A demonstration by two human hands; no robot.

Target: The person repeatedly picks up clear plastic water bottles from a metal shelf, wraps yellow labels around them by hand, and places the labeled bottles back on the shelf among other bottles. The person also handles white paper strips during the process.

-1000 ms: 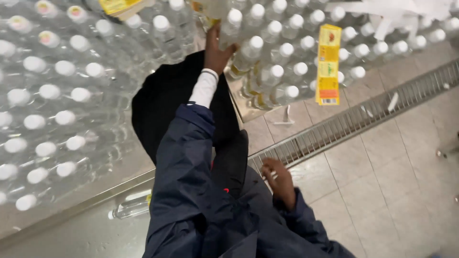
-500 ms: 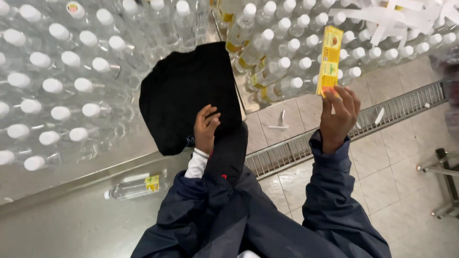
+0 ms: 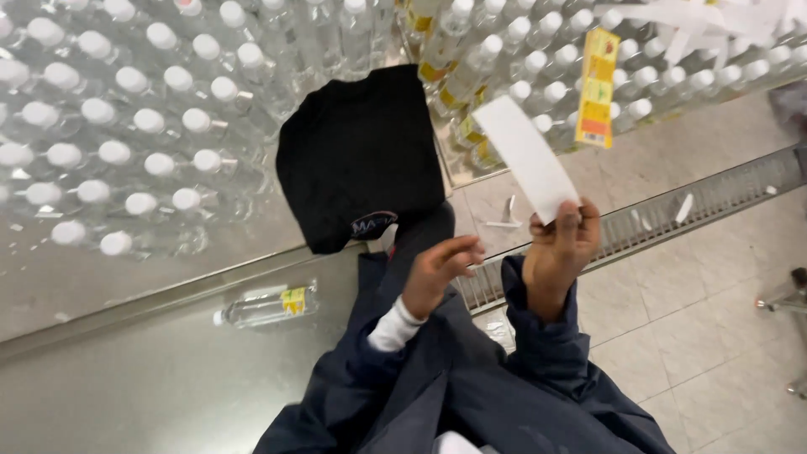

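Up near the bottles, the right hand (image 3: 561, 252) pinches the lower end of a smooth white paper strip (image 3: 528, 156), long and rectangular, tilted up to the left. Its grip is pressed together on the strip. The left hand (image 3: 437, 271) hangs just beside it, fingers loosely curled and spread, holding nothing. A matte black cloth (image 3: 357, 155) lies beyond, among rows of clear plastic bottles (image 3: 126, 126) with round white caps.

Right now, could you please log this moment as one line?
right hand: holds white strip | left hand: open, empty | fallen bottle: lying
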